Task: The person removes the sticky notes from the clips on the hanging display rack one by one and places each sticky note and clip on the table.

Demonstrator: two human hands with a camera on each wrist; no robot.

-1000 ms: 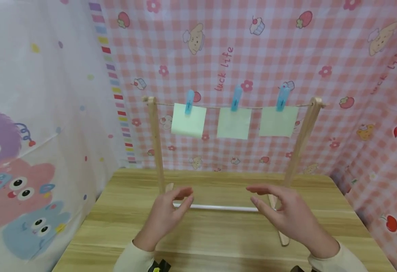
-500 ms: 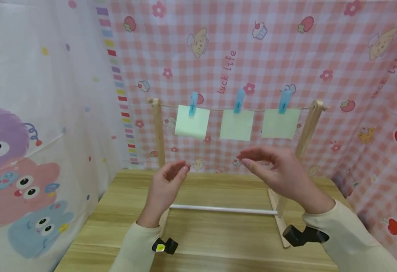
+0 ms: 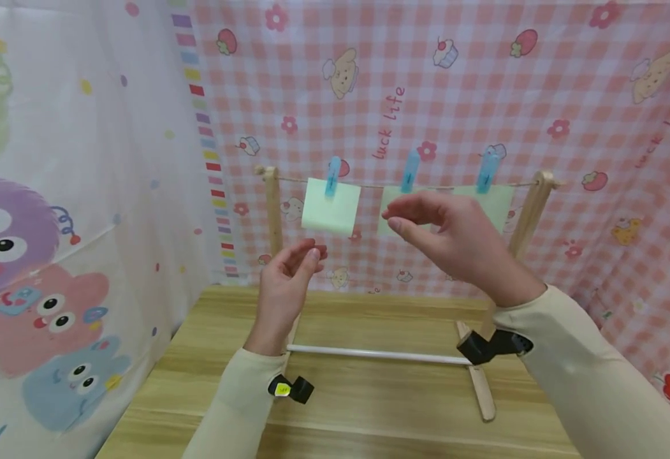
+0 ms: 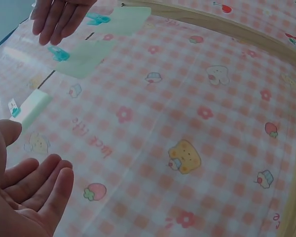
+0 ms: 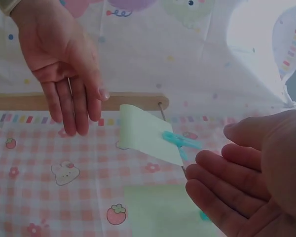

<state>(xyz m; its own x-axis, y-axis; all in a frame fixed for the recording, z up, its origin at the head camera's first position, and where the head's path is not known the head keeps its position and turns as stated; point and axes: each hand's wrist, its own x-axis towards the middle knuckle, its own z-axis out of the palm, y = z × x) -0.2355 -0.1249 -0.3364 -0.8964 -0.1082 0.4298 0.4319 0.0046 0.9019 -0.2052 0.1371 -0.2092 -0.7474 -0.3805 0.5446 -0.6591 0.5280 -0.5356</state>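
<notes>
Three pale green paper notes hang from a thin string, each held by a blue clothespin. The left note (image 3: 331, 207) curls up at its lower edge under its clothespin (image 3: 333, 176). My left hand (image 3: 289, 280) is just below that note, fingers loosely bent and holding nothing. My right hand (image 3: 455, 223) is in front of the middle note (image 3: 389, 207) and the right note (image 3: 498, 204), partly hiding both. Its thumb and fingers are apart with nothing between them. Above it show the middle clothespin (image 3: 410, 172) and the right clothespin (image 3: 488, 171).
Wooden posts, the left post (image 3: 273, 210) and the right post (image 3: 532, 213), carry the string. A white rod (image 3: 377, 353) joins their feet on the wood-grain table (image 3: 380, 408). A pink checked cloth (image 3: 438, 115) hangs behind, a white printed cloth (image 3: 139, 223) at left.
Both hands have risen from low over the table to the notes. The right hand has gone higher and now covers parts of two notes. The notes and clothespins still hang on the string.
</notes>
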